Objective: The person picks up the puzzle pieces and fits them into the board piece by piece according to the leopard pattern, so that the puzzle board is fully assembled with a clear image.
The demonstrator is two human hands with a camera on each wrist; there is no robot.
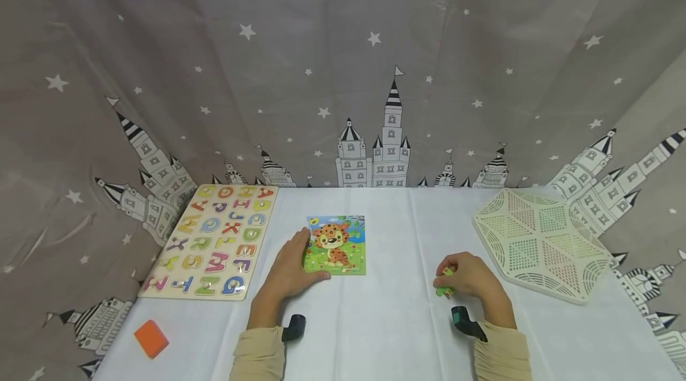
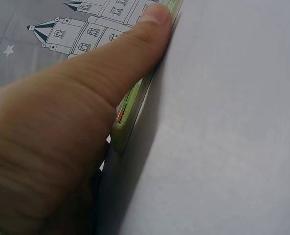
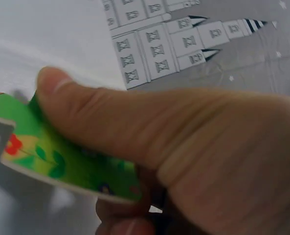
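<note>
A square leopard-cub jigsaw puzzle [image 1: 334,244] lies on the white table. My left hand [image 1: 293,265] rests against it, fingers extended along its left side and thumb by its lower edge. In the left wrist view the thumb [image 2: 130,54] touches the rim of the jigsaw puzzle [image 2: 127,115]. To the right, my right hand [image 1: 466,274] pinches a green puzzle piece [image 1: 445,292] between thumb and fingers. Seen from the right wrist, that puzzle piece [image 3: 47,156] has a rounded tab and a red flower; the thumb and fingers cover part of it.
A wooden alphabet board [image 1: 187,293] with colored letters lies at the left. Nearer the front left sits an orange block [image 1: 151,339]. At the right lies a hexagonal board [image 1: 541,244] with slotted patterns. A grey curtain [image 1: 343,71] with castles and stars hangs behind the table.
</note>
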